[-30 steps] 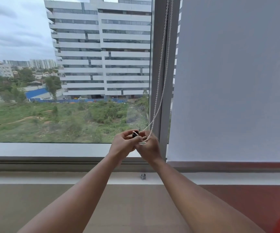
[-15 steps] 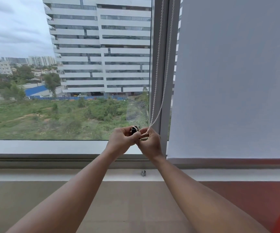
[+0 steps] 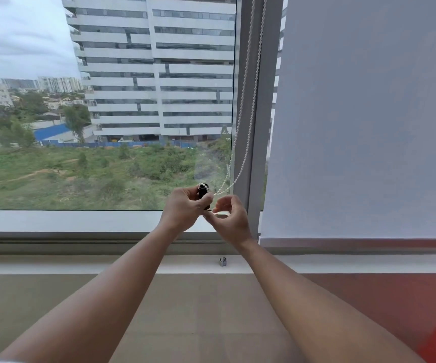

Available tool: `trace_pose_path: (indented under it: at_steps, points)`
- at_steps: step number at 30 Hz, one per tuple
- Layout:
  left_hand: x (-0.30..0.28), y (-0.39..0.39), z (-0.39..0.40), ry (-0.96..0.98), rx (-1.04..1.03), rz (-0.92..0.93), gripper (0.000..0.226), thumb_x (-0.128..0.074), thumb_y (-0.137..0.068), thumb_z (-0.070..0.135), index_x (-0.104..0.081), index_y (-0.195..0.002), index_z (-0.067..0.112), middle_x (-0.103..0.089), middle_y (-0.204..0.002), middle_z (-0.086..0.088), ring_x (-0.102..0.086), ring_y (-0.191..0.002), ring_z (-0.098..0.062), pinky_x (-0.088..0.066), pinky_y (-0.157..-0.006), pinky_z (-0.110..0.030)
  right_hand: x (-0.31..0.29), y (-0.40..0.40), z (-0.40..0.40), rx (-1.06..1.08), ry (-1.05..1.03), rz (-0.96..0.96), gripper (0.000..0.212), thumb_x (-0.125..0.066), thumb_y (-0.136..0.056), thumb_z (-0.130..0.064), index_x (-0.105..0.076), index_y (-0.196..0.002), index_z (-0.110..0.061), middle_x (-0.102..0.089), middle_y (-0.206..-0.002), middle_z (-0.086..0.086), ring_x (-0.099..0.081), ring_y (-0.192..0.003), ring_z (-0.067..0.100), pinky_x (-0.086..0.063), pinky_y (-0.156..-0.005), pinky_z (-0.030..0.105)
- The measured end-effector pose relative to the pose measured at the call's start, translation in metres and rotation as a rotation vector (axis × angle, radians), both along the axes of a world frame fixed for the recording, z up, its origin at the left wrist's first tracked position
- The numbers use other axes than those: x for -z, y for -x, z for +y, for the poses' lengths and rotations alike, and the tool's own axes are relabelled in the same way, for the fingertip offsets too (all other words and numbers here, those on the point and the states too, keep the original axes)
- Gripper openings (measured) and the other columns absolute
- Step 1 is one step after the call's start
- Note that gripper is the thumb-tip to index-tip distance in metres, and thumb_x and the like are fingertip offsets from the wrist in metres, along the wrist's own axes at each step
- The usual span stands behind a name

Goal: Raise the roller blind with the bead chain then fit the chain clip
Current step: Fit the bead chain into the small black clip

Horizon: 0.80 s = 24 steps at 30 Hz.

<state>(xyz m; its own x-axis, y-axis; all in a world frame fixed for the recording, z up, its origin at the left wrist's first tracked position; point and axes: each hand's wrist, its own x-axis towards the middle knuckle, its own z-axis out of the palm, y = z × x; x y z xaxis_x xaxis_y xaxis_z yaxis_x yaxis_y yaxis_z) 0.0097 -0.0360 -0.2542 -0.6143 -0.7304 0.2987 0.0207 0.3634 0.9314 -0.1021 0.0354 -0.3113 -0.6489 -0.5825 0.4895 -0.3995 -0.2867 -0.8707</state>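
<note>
Our left hand (image 3: 185, 208) pinches the small black cylindrical chain clip (image 3: 203, 191) at centre frame, the white bead chain (image 3: 248, 100) looped over it; our right hand (image 3: 231, 218) curls loosely beside, apparently gripping nothing. We should keep the loop taut and seat each bead fully before letting go.

Overcast daylight through a high window (image 3: 106, 100)

A white multi-storey building (image 3: 156, 66) rises beyond scrubby green ground (image 3: 80, 174); a grey sill (image 3: 67, 221) runs above a tan wall (image 3: 185, 310).

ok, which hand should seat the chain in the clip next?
Right, probably. The left hand already grips the black clip, with the bead chain looped at its top. The right hand sits beside it, fingers loosely curled and apparently free.
</note>
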Motion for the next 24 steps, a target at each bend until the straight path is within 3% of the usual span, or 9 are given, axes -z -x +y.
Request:
trace_pose_path:
  at_steps: [3,5,10,14,19,24]
  points:
    - [-0.002,0.001,-0.003,0.007,-0.015,0.014,0.021,-0.074,-0.086,0.026,-0.074,-0.075,0.008,-0.067,-0.067,-0.001,-0.062,-0.065,-0.015,-0.059,-0.081,-0.049,0.021,0.004,0.002,0.035,-0.1,-0.023,0.019,-0.066,-0.076,-0.002,-0.054,-0.089,-0.009,-0.055,-0.086,0.003,-0.054,-0.078,0.015,-0.05,-0.062,0.014]
    - [-0.003,0.001,-0.001,0.019,0.005,0.01,0.017,-0.073,-0.088,0.022,-0.075,-0.077,0.008,-0.066,-0.066,0.001,-0.06,-0.063,-0.012,-0.06,-0.08,-0.045,0.038,0.007,0.001,0.106,-0.252,-0.006,0.014,-0.06,-0.076,-0.004,-0.055,-0.087,-0.011,-0.055,-0.09,0.003,-0.054,-0.077,0.016,-0.05,-0.064,0.019]
    - [-0.007,0.001,0.009,0.034,0.052,-0.004,0.018,-0.072,-0.089,0.017,-0.074,-0.087,-0.001,-0.063,-0.072,-0.005,-0.06,-0.066,-0.014,-0.061,-0.083,-0.042,0.071,0.026,-0.006,0.113,-0.63,0.057,0.02,-0.056,-0.078,-0.002,-0.055,-0.097,-0.01,-0.052,-0.114,0.008,-0.049,-0.088,0.018,-0.037,-0.056,0.011]
    - [0.012,0.01,-0.003,-0.023,0.074,-0.068,0.015,-0.073,-0.088,0.017,-0.074,-0.086,0.002,-0.064,-0.071,-0.002,-0.062,-0.066,-0.01,-0.06,-0.083,-0.041,0.119,0.041,-0.024,0.068,-0.922,0.094,0.032,-0.057,-0.08,-0.005,-0.058,-0.112,-0.008,-0.051,-0.123,0.007,-0.047,-0.098,0.02,-0.045,-0.076,0.024]
    - [-0.001,0.009,0.011,-0.026,0.141,-0.042,0.016,-0.071,-0.089,0.015,-0.073,-0.088,-0.001,-0.064,-0.075,-0.004,-0.061,-0.067,-0.01,-0.06,-0.083,-0.04,0.129,0.051,-0.024,0.031,-0.977,0.219,0.05,-0.053,-0.087,-0.007,-0.051,-0.136,-0.009,-0.045,-0.144,0.006,-0.047,-0.129,0.025,-0.041,-0.106,0.031]
    - [0.001,0.013,0.008,-0.035,0.181,-0.084,0.016,-0.07,-0.089,0.015,-0.072,-0.086,0.0,-0.061,-0.074,-0.004,-0.059,-0.066,-0.011,-0.06,-0.087,-0.04,0.152,0.058,-0.038,-0.018,-1.056,0.348,0.052,-0.049,-0.088,-0.002,-0.051,-0.139,-0.01,-0.045,-0.147,0.006,-0.044,-0.133,0.027,-0.039,-0.108,0.033]
